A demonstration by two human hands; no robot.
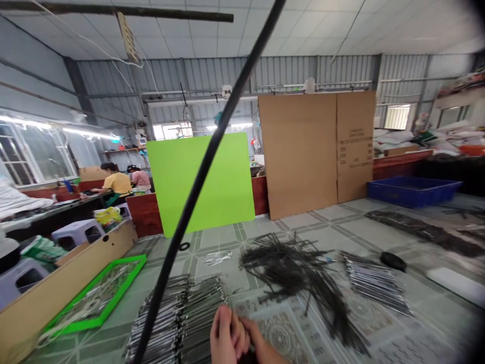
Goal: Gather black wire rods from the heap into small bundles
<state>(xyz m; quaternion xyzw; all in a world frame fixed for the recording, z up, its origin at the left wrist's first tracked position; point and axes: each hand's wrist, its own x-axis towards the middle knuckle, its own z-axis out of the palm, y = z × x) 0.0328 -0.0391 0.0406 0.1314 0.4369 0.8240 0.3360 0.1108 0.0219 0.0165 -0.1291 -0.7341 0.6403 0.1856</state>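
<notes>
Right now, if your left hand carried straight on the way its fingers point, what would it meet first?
Probably the stacked metal rods, whose ends lie just ahead of the left hand. Depth is unclear from this view, so it might pass just beside them, over the patterned mat.

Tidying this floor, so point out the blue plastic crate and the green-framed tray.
Blue plastic crate (413, 194): head view, on its front wall.
Green-framed tray (121, 286): head view, on its right frame edge.

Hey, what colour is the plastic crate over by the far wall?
It's blue: the plastic crate shows best in the head view, at the far right.
</notes>
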